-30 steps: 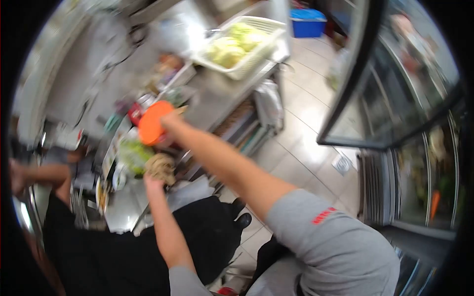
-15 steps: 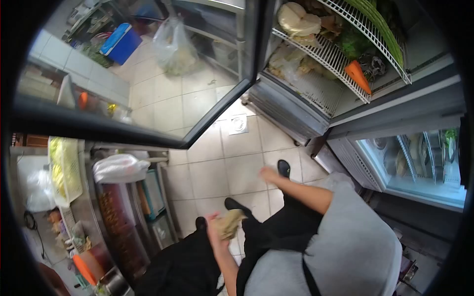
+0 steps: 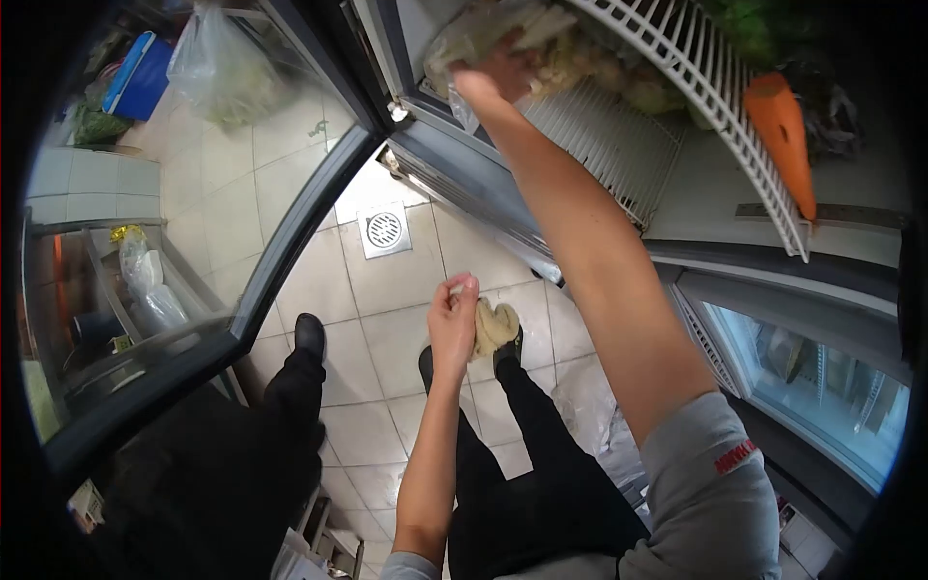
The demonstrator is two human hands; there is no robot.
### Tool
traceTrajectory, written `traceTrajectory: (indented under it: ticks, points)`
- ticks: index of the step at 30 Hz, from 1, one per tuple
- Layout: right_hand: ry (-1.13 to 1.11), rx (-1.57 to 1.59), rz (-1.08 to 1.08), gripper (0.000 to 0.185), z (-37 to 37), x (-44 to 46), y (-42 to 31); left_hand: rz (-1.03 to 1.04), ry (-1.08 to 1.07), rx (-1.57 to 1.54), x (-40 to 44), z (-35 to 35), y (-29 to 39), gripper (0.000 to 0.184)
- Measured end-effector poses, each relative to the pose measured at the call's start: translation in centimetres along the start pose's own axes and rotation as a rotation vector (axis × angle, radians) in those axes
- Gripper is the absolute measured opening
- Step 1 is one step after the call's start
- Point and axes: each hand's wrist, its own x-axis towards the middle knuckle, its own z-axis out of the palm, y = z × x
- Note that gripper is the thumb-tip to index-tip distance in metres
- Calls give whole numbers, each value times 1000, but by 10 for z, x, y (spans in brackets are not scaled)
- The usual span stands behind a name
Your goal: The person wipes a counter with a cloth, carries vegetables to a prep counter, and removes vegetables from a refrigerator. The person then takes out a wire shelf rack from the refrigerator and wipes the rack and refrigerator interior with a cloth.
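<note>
My left hand (image 3: 452, 324) is closed on a crumpled tan cloth (image 3: 497, 327), held low above the tiled floor. My right hand (image 3: 495, 73) reaches into the open refrigerator at the top of the view. Its fingers curl over a clear plastic bag (image 3: 454, 39) of pale vegetables on the lower wire shelf (image 3: 604, 145). The fingertips are partly lost among the bag's folds. To the right of the bag lie more pale vegetables (image 3: 590, 63), and a carrot (image 3: 781, 135) rests on the shelf above.
The glass door (image 3: 309, 227) stands open on the left. Another person's black-clad leg (image 3: 295, 387) is close by on my left. A floor drain (image 3: 384, 230) lies ahead of my feet. A second lit refrigerator (image 3: 812, 358) stands at the right.
I have moved closer to the refrigerator. My right hand has gone from above the floor into it, onto the plastic bag. My left hand still holds the cloth.
</note>
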Motion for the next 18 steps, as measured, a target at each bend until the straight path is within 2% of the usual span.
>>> traceTrajectory:
  ticks: [1, 2, 4, 5, 6, 8, 9, 11, 12, 14, 15, 17, 18]
  points:
    - [124, 22, -112, 95, 7, -3, 4, 60, 13, 0, 6, 4, 7, 35]
    - [117, 14, -105, 95, 7, -1, 14, 125, 26, -3, 16, 8, 18, 37]
    - [35, 473, -197, 72, -6, 7, 39, 239, 26, -16, 49, 10, 42, 43]
    - [193, 770, -261, 51, 12, 20, 53, 340, 33, -10, 74, 15, 55, 49]
    - [192, 770, -262, 51, -2, 24, 58, 440, 42, -2, 98, 22, 66, 55]
    - [-401, 1197, 132, 42, -47, 16, 68, 468, 26, 63, 119, 39, 110, 69]
    - [-402, 1200, 138, 42, -53, 11, 81, 465, 26, 69, 128, 43, 121, 69]
    - [-578, 1283, 69, 45, -63, -2, 102, -73, -399, -364, 138, 48, 136, 72]
    - [-577, 1289, 75, 45, -67, -14, 108, -75, -399, -356, 139, 49, 131, 72]
    - [-644, 1311, 6, 49, -74, -43, 118, -190, -515, -493, 132, 47, 116, 59]
    - [-644, 1316, 4, 49, -76, -56, 121, -201, -488, -459, 113, 48, 119, 46]
    - [-703, 1287, 9, 65, -82, -83, 128, -135, -365, -489, 104, 51, 83, 42]
    - [-648, 1038, -122, 72, -90, -102, 133, -130, -366, -485, 92, 47, 82, 42]
